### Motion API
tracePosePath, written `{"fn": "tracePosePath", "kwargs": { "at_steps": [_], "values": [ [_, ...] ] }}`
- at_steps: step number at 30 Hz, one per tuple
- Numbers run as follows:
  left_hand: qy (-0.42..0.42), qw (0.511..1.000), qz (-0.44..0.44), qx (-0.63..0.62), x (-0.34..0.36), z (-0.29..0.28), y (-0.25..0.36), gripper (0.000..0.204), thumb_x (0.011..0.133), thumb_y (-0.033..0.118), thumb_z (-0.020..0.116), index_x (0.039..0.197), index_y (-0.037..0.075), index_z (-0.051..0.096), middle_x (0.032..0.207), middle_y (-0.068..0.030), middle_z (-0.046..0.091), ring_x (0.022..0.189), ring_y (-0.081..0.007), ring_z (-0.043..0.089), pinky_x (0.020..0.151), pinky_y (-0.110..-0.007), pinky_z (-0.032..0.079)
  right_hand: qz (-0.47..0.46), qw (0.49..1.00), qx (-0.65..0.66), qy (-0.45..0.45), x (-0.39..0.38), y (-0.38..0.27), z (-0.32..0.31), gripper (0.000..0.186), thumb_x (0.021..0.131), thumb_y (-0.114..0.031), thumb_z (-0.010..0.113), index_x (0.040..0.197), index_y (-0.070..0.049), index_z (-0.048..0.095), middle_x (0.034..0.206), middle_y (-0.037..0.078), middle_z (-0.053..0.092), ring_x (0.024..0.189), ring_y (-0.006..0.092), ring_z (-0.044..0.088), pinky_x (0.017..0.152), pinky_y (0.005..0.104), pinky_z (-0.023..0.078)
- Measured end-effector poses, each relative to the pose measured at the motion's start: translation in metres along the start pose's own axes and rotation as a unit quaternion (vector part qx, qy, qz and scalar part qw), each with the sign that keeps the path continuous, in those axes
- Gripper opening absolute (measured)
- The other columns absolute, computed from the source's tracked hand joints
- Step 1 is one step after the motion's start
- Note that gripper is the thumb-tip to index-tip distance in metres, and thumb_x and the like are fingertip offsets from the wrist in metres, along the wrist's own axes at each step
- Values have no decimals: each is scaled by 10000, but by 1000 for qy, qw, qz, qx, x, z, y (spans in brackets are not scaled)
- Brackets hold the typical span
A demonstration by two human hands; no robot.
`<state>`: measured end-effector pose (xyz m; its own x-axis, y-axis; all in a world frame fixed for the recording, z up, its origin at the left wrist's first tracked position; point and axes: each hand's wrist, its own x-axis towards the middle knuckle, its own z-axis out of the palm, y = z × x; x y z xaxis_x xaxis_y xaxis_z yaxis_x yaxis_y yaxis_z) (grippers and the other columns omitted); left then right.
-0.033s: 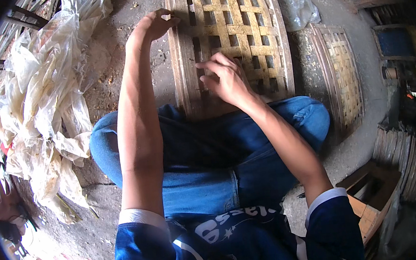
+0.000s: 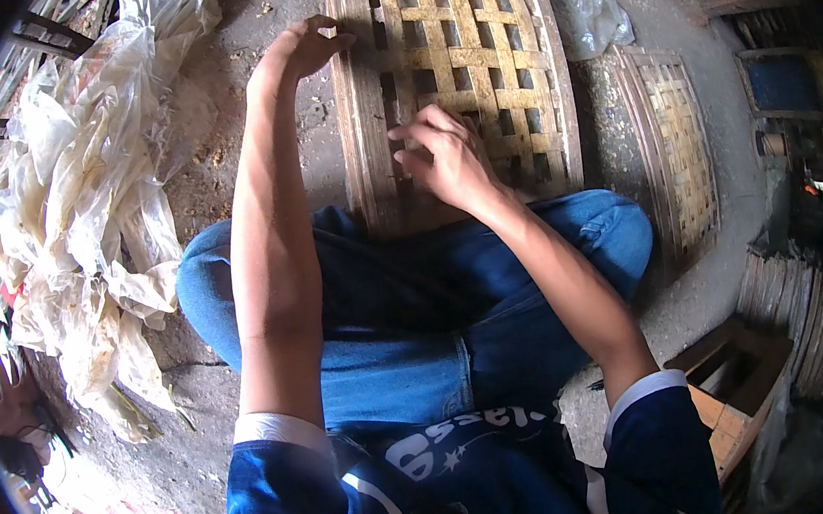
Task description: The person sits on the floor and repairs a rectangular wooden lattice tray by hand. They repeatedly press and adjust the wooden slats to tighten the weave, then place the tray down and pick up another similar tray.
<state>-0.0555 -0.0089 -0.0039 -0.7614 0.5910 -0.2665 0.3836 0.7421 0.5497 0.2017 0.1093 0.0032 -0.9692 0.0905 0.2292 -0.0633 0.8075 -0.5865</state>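
Observation:
A woven bamboo panel (image 2: 481, 52) with an open lattice lies in front of my crossed legs. Along its left side runs a long wooden rail (image 2: 362, 103). My left hand (image 2: 303, 51) is at the outer edge of this rail, near its far part, with a fingertip touching it and a gap between the bent fingers. Closer to me, my right hand (image 2: 449, 154) hovers over the lattice beside the rail's inner side. Its thumb and forefinger point left, bent but apart, and I see nothing between them. The remaining right-hand fingers are curled and partly hidden.
Crumpled clear plastic sheeting (image 2: 94, 198) spreads over the floor at left. A second, smaller woven panel (image 2: 673, 143) lies to the right, below a plastic bag (image 2: 591, 12). A wooden box (image 2: 734, 414) and a stack of slats (image 2: 798, 314) stand at lower right.

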Motion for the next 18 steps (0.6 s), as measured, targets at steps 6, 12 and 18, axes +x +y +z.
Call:
{"fn": "tracePosePath", "kwargs": {
  "at_steps": [6,12,18],
  "values": [
    [27,1000,15,-4,9,3,-8,556,902,482,664,1340,146,592,1093,-157,724,1039,-280,695,902,-423,540,8,1000,18,1,8,4,4,217,761,-118,789,968,-79,738,871,81,648,823,283,664,764,408,504],
    [34,999,22,8,11,3,-5,545,904,461,673,1336,139,592,973,-136,732,933,-230,710,812,-398,556,38,997,55,-44,7,20,8,194,755,-207,804,925,-131,751,856,29,642,861,237,647,808,389,419],
    [39,999,21,10,14,4,-8,552,902,463,677,1335,132,591,894,-111,720,869,-200,703,771,-373,558,15,998,16,-52,8,19,7,143,776,-234,789,889,-155,751,872,14,632,918,224,629,811,403,403]
  ]
}}
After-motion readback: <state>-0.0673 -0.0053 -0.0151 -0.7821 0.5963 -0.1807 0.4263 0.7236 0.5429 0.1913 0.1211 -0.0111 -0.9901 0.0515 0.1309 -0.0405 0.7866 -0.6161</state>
